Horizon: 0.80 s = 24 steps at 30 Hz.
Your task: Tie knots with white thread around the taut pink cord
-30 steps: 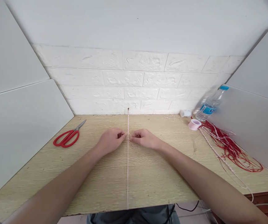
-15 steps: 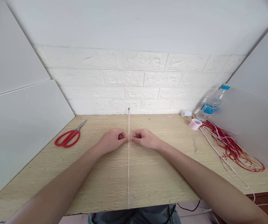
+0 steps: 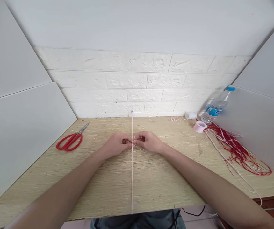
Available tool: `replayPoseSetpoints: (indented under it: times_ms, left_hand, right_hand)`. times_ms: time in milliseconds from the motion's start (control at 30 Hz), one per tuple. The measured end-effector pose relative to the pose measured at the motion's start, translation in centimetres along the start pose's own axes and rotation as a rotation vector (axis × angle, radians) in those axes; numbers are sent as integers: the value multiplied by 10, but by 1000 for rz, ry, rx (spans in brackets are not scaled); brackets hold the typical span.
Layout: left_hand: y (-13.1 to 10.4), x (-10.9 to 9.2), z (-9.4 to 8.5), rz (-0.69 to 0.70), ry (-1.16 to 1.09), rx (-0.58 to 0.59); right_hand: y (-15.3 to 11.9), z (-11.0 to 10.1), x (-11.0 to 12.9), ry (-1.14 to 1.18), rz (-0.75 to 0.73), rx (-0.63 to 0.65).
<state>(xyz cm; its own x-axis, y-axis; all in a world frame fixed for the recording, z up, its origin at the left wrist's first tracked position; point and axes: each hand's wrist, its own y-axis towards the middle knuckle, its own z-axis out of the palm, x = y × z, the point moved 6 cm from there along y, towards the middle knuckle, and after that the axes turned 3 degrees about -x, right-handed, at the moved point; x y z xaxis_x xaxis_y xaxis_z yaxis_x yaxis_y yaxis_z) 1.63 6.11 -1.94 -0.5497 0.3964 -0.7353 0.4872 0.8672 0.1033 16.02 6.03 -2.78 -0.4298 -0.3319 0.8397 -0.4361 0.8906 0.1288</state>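
Observation:
A pale pink cord (image 3: 132,178) runs straight from a small hook (image 3: 132,111) at the wall down over the table's front edge. Its upper stretch, near the wall, is braided. My left hand (image 3: 120,145) is pinched at the cord from the left, its fingertips touching it. From the right, my right hand (image 3: 147,142) pinches thin thread close beside the cord. Fine loops of this thread show around the fingertips of both hands, and the fingertips nearly meet. How the thread crosses the cord is too small to tell.
Red-handled scissors (image 3: 69,142) lie on the wooden table (image 3: 98,197) at the left. On the right are a white spool (image 3: 191,115), a pink spool (image 3: 200,127), a water bottle (image 3: 214,108) and a tangle of red cords (image 3: 237,149). White panels stand on both sides.
My left hand has moved slightly right and now reaches the cord, closer to my right hand. My right hand has barely moved.

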Motion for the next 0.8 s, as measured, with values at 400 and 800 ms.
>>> replayPoseSetpoints:
  times_ms: [400,800]
  left_hand:
    - [0,-2,3,59,144,-58]
    - [-1,-3,-5,2,188,-111]
  right_hand:
    - [1,5,2,106,-15,-21]
    - [1,0,5,7,-20,-84]
